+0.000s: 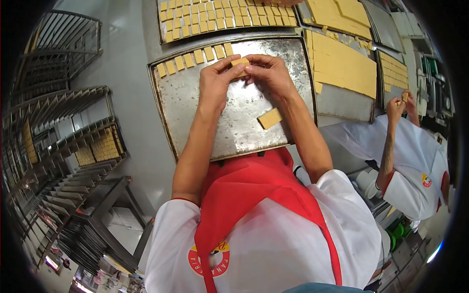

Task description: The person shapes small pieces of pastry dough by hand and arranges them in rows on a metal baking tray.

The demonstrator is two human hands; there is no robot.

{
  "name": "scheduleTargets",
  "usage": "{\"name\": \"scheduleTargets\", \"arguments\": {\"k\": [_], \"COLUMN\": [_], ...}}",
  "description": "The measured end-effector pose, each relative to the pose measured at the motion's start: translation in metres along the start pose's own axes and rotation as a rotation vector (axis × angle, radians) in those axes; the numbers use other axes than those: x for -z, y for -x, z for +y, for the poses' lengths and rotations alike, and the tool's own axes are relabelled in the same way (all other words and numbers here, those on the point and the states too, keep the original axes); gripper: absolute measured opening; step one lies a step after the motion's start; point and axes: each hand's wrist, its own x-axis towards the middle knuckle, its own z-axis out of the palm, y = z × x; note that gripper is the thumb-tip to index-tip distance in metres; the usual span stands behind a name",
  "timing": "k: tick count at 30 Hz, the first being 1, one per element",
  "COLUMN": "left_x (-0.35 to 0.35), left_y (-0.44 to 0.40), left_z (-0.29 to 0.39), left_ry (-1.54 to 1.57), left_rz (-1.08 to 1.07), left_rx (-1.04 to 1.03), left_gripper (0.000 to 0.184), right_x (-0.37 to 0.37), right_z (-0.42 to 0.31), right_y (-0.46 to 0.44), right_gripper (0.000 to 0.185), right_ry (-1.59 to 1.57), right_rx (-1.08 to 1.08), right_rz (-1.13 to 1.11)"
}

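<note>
Both my hands meet over the upper middle of a worn metal tray. My left hand and my right hand pinch a small yellow dough block between their fingertips. A row of several yellow dough pieces runs along the tray's upper left edge and ends beside my left hand. Nearer to me, below my right hand, a thicker yellow dough piece lies tilted on the tray.
Beyond my tray stands another tray full of small dough pieces. To the right are large dough sheets and a co-worker holding a small piece. Metal racks with trays stand at the left.
</note>
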Motion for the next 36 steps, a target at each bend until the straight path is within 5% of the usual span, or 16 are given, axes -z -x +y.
{"name": "scheduleTargets", "arguments": {"k": [5,10,13,17,19,20,22,24,27,36], "left_x": [-0.007,-0.012,-0.013,-0.009,-0.013,-0.014,-0.021,-0.018,-0.014,-0.019], "left_y": [0.0,-0.003,-0.007,-0.014,-0.017,-0.016,-0.013,-0.013,-0.013,-0.024], "left_z": [0.008,0.01,0.007,0.009,0.006,0.005,0.01,0.0,-0.014,-0.012], "left_ry": [0.124,-0.305,-0.295,-0.467,-0.677,-0.677,-1.111,-1.251,-1.384,-1.406], "left_rz": [0.036,0.043,0.018,0.022,0.153,0.153,0.275,0.237,0.203,0.283], "left_rx": [0.008,0.059,0.074,0.034,-0.358,-0.354,-0.743,-0.732,-0.765,-0.781], "left_gripper": [0.035,0.031,0.03,0.025,0.018,0.018,0.015,0.014,0.01,0.007], "right_x": [0.009,0.011,0.006,0.007,0.004,0.014,0.014,0.021,0.029,0.022], "right_z": [0.007,0.011,0.006,-0.001,-0.002,0.009,-0.002,-0.013,-0.011,0.001], "right_y": [-0.003,-0.002,0.0,-0.003,-0.008,-0.02,-0.022,-0.019,-0.02,-0.035], "right_gripper": [0.036,0.032,0.034,0.033,0.031,0.031,0.032,0.032,0.03,0.019], "right_ry": [-0.142,0.155,0.208,0.209,0.157,0.332,0.607,1.054,1.262,1.254], "right_rx": [0.045,0.238,0.3,0.219,0.395,0.483,0.546,0.674,0.812,0.931], "right_rz": [0.013,-0.019,0.031,0.036,0.085,0.169,0.226,0.196,0.097,0.23]}}
